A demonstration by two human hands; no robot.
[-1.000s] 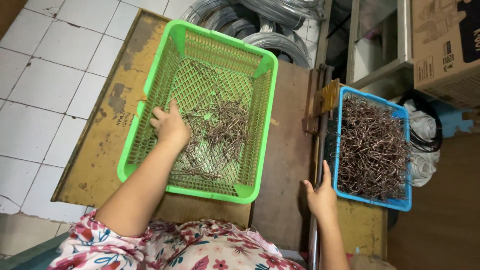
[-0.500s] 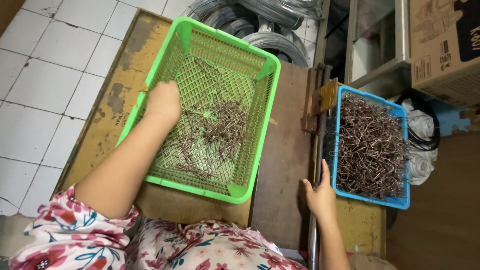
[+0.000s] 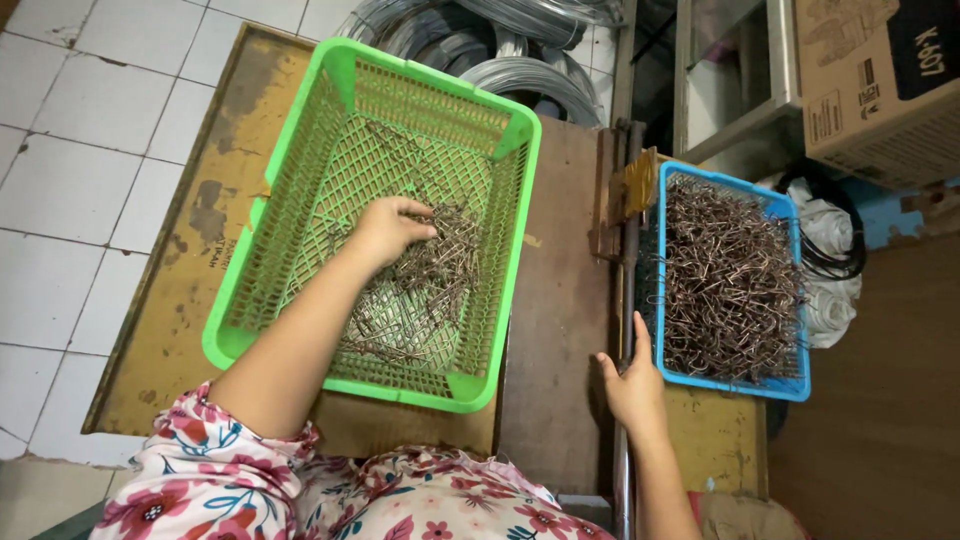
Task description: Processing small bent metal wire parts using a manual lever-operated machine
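Green basket (image 3: 300, 210) at ten o'clock holds bent wire pieces (image 3: 430, 275) that the left hand (image 3: 385, 228) gathers with curled grip, while the open right hand (image 3: 632, 385) rests beside the blue basket (image 3: 730, 382).

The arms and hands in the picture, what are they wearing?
Both the left hand and the right hand are bare: no gloves, rings or watch show. The forearms are bare too. A short floral fabric sleeve, white with pink and red flowers, covers the left upper arm.
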